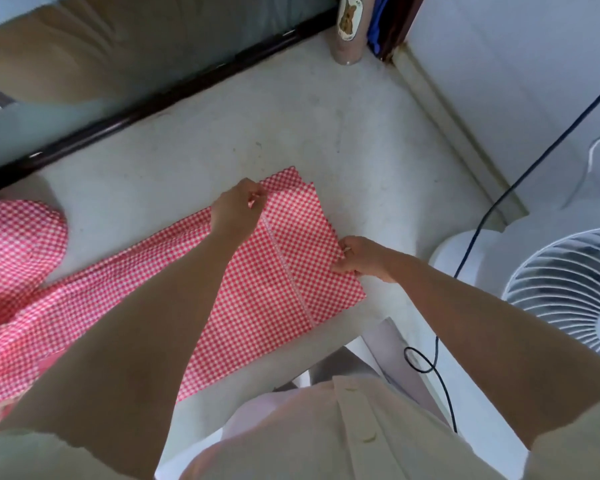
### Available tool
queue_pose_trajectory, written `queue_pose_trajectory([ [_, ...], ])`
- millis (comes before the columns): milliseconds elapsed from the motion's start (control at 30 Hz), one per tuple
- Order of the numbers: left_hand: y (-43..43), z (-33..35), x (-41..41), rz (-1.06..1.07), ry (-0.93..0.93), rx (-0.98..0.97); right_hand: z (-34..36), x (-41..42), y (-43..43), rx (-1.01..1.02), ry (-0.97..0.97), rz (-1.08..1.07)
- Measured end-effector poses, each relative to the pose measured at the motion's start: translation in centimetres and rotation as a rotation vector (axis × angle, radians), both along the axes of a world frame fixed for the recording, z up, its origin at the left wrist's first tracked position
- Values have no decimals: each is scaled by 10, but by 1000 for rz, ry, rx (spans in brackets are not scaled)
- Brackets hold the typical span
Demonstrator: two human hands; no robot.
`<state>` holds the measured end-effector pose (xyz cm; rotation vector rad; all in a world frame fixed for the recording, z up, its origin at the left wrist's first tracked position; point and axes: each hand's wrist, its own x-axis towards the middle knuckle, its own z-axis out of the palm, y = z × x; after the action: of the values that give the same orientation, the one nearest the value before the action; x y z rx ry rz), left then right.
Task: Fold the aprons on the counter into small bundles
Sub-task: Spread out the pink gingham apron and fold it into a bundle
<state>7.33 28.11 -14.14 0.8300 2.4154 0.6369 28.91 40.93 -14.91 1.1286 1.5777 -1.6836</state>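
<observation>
Head view: the apron [250,306] is laid on the counter [291,126], its long axis run from 8 o'clock to 2 o'clock, with the folded end pointed to 2 o'clock. The fold's far corner is pinched by the left hand [236,209]; the edge at 3 o'clock is pinched by the right hand [362,259]. The unfolded length is trailed toward 8 o'clock, nearer the left arm, so the next fold is judged to be carried that way. A fan [568,289] is seen at 3 o'clock.
</observation>
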Motion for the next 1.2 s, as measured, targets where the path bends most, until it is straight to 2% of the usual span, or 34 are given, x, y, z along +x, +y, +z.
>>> queue_pose_trajectory([
  [100, 1, -12, -2, -69, -66, -112, -7, 1, 2, 26, 3, -78],
  [167, 6, -17, 0, -91, -6, -136, -10, 1, 4, -18, -10, 8],
  [300, 17, -17, -2, 8, 107, -96, -13, 2, 11, -58, -78, 137],
  [400, 17, -20, -6, -67, 47, -107, -16, -3, 16, -108, -113, 248],
  [433, 15, -21, -6, -101, 15, -85, -17, -6, 17, -92, -98, 224],
  [533, 8, -26, -7, -127, -46, -36, -17, -17, 25, 121, 19, -91],
  [600, 6, -25, -7, -117, -42, -56, -16, -23, 30, 264, 74, -147],
  [700, 7, -19, -7, -53, -72, -20, -21, -33, 28, 327, 90, 65],
  [767, 6, -17, -8, -33, -81, -16, -23, -36, 24, 439, 117, 224],
  [867, 4, -17, -10, -2, -106, 1, -20, -36, 21, 623, 235, 292],
  [933, 5, -15, -10, 18, -96, 14, -13, -37, 20, 579, 265, 248],
  [1033, 7, -14, -12, 44, -47, 16, -4, -40, 17, 268, 139, 78],
  [1100, 9, -16, -13, 65, -28, 10, -2, -35, 17, 126, -2, 180],
  [1200, 9, -19, -14, 49, -35, -22, -12, -22, 16, 163, -69, 310],
])
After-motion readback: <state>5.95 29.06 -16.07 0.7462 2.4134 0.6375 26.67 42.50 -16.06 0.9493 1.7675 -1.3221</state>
